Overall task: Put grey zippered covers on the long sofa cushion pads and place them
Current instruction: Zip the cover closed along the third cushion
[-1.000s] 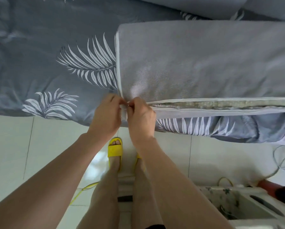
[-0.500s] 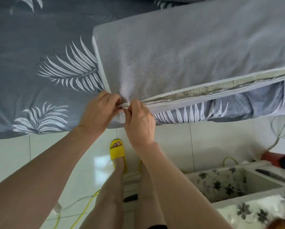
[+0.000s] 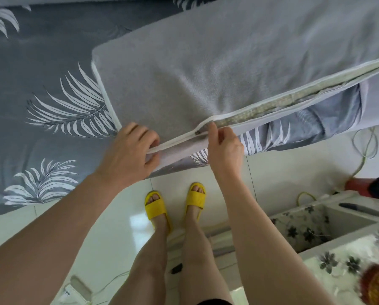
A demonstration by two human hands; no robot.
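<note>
Grey cover (image 3: 206, 69) encloses the cushion pad (image 3: 261, 106) and lies on the leaf-print bedsheet (image 3: 41, 84); left of the zip slider (image 3: 197, 132), the left hand (image 3: 129, 155) clamps the piped corner edge with curled fingers (image 3: 149, 137); just right of the slider, the right hand (image 3: 224, 146) pinches the zip between thumb and forefinger; half a second earlier both hands met at the corner; they are now apart, with a short closed stretch between them.

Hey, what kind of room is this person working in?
Probably a bedroom at home: leaf-print grey bedding draped over a bed's edge, a glossy tiled floor, and the person's yellow house slippers.
</note>
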